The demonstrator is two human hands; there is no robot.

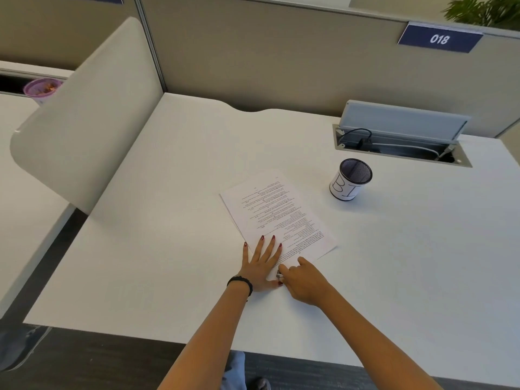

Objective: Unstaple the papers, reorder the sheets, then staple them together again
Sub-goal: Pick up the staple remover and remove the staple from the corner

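One stack of white printed papers (277, 218) on the white tabletop (168, 249); left hand (260, 267) pressed flat, fingers spread; right hand (302, 282) pinching one small metal tool (279, 275); one black mesh cup (350, 180) nearby.

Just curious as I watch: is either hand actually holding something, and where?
The right hand pinches a small metal tool at the papers' near corner; the left hand only presses flat.

White desk (174, 249); white papers (277, 215) with black print; black mesh cup (351, 180), white label; navy sign (439, 39), white digits; dark red nails, black wristband (239, 283); purple tub (42, 88) far left.
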